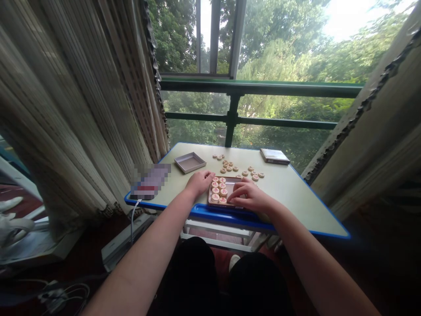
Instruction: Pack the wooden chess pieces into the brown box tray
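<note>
A shallow brown tray (233,180) lies at the table's near edge. Several round wooden chess pieces with red marks (218,189) sit in neat rows in its left half. My left hand (199,182) rests at the tray's left rim, fingers curled against it. My right hand (249,195) covers the tray's right half, fingertips pinched on something I cannot make out beside the rows. More loose round pieces (229,166) are scattered on the table just beyond the tray.
A pale table with a blue rim (296,193) stands against a green window railing (256,87). An empty box lid (190,162) lies at the back left, a flat box (274,156) at the back right, a phone on a cable (149,181) at the left. Curtains hang on both sides.
</note>
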Demonstrator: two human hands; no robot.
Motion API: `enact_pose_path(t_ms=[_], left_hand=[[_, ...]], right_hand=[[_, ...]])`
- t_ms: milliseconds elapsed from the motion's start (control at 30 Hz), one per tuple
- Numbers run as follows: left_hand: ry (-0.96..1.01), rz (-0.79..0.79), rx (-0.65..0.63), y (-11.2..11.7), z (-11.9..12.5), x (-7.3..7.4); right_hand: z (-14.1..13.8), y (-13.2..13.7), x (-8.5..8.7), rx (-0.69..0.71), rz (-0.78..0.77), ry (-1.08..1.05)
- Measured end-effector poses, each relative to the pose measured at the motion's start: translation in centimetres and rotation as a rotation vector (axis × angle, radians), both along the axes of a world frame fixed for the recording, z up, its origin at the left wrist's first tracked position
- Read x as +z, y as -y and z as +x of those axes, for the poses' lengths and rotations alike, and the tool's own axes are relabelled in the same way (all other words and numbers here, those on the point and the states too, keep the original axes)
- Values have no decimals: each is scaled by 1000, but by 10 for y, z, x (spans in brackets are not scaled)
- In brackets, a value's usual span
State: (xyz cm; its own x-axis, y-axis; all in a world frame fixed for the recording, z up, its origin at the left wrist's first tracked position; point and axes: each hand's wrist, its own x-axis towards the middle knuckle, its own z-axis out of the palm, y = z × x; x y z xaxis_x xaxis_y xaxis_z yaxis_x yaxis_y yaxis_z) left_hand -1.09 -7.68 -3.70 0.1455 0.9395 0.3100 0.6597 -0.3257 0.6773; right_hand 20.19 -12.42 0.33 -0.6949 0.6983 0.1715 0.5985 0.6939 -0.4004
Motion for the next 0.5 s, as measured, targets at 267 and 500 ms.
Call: enact_pose_path(t_ms=[267,500], left_hand=[[-10,2,-6,0,1,1],[-6,-8,3,1,1,2]], right_hand=[[2,-1,-1,-48,41,-7],[1,-4,-4,-84,122,9]])
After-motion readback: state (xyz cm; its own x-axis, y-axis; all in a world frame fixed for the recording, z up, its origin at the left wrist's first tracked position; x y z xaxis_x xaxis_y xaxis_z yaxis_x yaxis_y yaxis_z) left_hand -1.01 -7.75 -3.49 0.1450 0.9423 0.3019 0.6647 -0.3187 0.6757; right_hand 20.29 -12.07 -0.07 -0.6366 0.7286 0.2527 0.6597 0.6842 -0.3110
